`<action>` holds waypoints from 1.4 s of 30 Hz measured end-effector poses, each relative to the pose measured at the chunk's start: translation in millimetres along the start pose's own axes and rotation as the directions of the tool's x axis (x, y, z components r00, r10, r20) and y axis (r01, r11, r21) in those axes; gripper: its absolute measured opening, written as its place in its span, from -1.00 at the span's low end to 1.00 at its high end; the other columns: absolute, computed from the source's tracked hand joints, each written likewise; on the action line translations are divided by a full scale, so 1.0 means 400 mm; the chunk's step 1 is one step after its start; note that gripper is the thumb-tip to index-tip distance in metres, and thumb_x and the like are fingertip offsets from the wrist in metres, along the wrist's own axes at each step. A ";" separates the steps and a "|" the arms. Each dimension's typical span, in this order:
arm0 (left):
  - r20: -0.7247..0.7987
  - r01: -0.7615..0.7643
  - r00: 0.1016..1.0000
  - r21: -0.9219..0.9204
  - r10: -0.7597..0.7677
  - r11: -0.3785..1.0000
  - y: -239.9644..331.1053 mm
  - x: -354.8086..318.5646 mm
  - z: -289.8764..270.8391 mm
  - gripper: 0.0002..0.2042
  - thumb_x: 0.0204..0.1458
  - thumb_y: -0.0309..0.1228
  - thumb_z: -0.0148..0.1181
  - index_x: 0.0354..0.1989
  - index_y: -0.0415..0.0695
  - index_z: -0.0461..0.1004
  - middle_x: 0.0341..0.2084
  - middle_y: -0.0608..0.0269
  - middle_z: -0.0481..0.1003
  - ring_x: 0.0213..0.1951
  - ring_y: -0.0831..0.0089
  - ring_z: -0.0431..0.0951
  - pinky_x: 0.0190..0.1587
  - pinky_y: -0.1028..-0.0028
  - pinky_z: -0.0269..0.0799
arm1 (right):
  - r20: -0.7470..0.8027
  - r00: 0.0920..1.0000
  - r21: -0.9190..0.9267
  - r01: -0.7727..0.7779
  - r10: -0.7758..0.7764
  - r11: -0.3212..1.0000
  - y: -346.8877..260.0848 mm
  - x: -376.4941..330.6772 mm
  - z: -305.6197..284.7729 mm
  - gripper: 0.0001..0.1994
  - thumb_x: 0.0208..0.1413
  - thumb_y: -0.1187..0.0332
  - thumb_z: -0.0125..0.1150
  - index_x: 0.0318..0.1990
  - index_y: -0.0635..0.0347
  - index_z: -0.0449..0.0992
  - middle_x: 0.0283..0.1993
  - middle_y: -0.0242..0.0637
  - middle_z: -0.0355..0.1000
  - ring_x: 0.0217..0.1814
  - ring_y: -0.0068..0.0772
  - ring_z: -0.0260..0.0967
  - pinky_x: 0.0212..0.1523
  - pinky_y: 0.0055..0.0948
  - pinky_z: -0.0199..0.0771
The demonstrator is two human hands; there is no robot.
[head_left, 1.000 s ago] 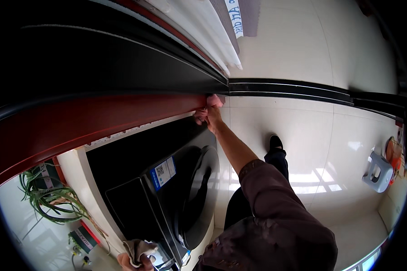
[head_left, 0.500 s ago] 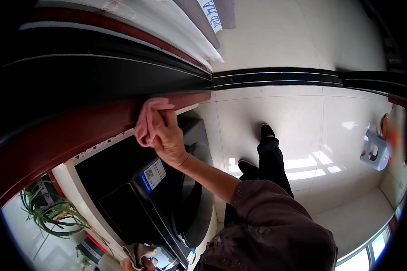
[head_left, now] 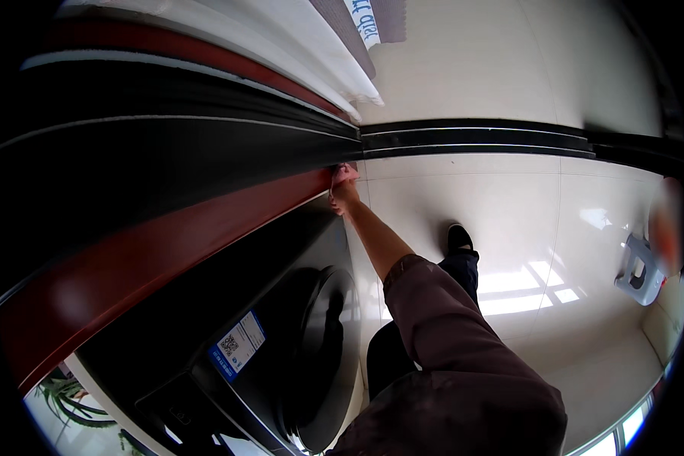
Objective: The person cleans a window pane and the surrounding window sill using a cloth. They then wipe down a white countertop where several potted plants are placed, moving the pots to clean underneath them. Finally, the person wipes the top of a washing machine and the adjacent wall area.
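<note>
potted plant: a green, thin-leaved potted plant (head_left: 68, 391) is showing at the lower left edge, on the floor beside the machine; well apart from the work.
shelf edge: a long, glossy red-brown wooden shelf edge (head_left: 167, 251) is running from lower left up to the middle of the view, with dark panels above it.
washing machine: a dark grey front-loading washing machine (head_left: 281, 334) is standing under the shelf edge, round door facing out, a blue and white sticker on its top.
cloth: a small pink soft cloth (head_left: 343, 175) is sitting at the far right end of the shelf edge, bunched under the hand and touching the wood.
right hand: the right hand (head_left: 345, 196) is reaching out at full arm's length in a brown sleeve, fingers (head_left: 339, 185) curling closed on the cloth and pressing it against the shelf end.
left hand: not showing in this view.
handling: judging by its crumpled look, the cloth is light, limp and unbreakable; it is likely sliding easily on the glossy wood, so a bunched grip with the palm behind it looks best, rather than a pinch at a corner.
floor: pale glossy tiled floor (head_left: 509, 228) is lying to the right, with a black shoe (head_left: 459, 237) on it.
stool: a small grey plastic stool (head_left: 640, 270) is standing at the far right.
</note>
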State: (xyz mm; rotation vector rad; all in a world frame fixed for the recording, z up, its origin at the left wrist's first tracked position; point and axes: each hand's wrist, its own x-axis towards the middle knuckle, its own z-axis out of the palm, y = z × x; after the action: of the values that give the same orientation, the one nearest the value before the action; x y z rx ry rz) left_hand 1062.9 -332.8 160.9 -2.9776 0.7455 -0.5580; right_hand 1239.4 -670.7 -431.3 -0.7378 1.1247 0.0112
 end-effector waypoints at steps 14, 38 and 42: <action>0.016 0.032 0.999 -0.109 -0.030 0.994 0.043 0.053 0.080 -0.43 -0.04 0.01 0.30 -0.12 -0.28 0.34 -0.29 -0.03 0.48 -0.37 0.12 0.51 -0.32 0.20 0.46 | 0.100 0.972 0.366 0.164 -0.214 0.916 -0.184 -0.347 0.042 -0.82 -0.10 0.62 0.12 -0.37 0.11 0.33 -0.50 -0.29 0.32 -0.54 -0.41 0.34 -0.63 -0.43 0.25; 0.058 -0.001 0.998 -0.134 0.009 0.991 0.032 0.045 -0.004 -0.59 -0.02 -0.18 0.33 -0.27 -0.32 0.40 -0.46 0.04 0.46 -0.49 0.18 0.46 -0.44 0.33 0.46 | -0.003 0.567 0.871 0.407 -0.824 0.277 -0.750 -1.247 -0.911 -0.18 -0.06 -0.11 0.27 0.28 0.15 0.16 0.26 -0.15 0.25 0.29 -0.15 0.21 0.24 -0.13 0.24; 0.086 0.024 0.996 -0.306 0.003 0.952 -0.009 0.056 0.028 -0.55 -0.08 -0.14 0.35 -0.23 -0.29 0.42 -0.45 0.01 0.50 -0.45 0.09 0.51 -0.37 0.26 0.48 | -0.071 0.504 0.830 0.508 -0.861 0.229 -0.896 -1.332 -0.942 0.07 -0.20 -0.41 0.18 0.34 0.19 0.05 0.34 -0.08 0.13 0.35 -0.10 0.13 0.32 -0.07 0.17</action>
State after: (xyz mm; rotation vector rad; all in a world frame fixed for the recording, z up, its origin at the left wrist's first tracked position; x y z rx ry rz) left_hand 1086.8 -340.6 158.3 -3.2640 0.8846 -0.3387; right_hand 820.4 -963.6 110.2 -0.3390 0.1664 -1.0562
